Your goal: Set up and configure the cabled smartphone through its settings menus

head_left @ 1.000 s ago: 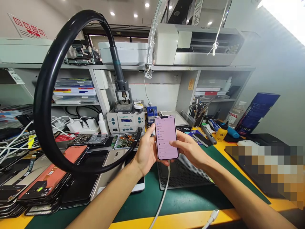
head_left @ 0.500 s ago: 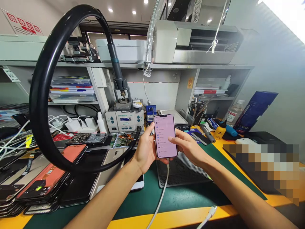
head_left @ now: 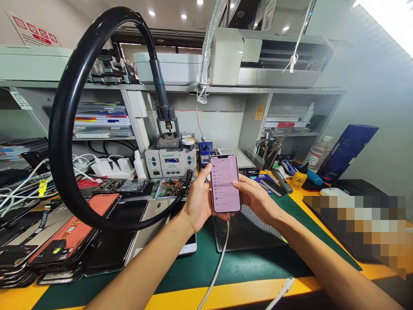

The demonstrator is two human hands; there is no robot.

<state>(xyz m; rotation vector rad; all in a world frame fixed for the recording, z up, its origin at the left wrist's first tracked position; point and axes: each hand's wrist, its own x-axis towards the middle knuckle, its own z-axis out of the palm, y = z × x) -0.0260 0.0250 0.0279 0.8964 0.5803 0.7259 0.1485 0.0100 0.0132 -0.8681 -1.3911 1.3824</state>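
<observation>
A smartphone (head_left: 225, 196) with a lit, pinkish list screen is held upright above the bench. My left hand (head_left: 200, 200) grips its left side, thumb along the edge and fingers passing behind. My right hand (head_left: 256, 193) is at the right edge, with its thumb touching the screen and other fingers partly hidden behind the phone. One row of the list is shaded grey; its text is too small to read. A white cable (head_left: 222, 254) runs down from the phone's bottom end. Beneath lies a dark perforated mat (head_left: 251, 234) on a green work mat (head_left: 180, 275).
Stacked phone parts (head_left: 74, 228) cover the left side. A hot-air station (head_left: 171, 161) stands behind, its thick black hose (head_left: 61, 112) looping in front. On the right are a yellow bottle (head_left: 298, 178), a clear bottle (head_left: 319, 153) and tools. A loose cable plug (head_left: 287, 285) lies at the front edge.
My right thumb has shifted slightly on the screen, and one list row now shows grey. The whole view has moved a little; both hands stay at the phone.
</observation>
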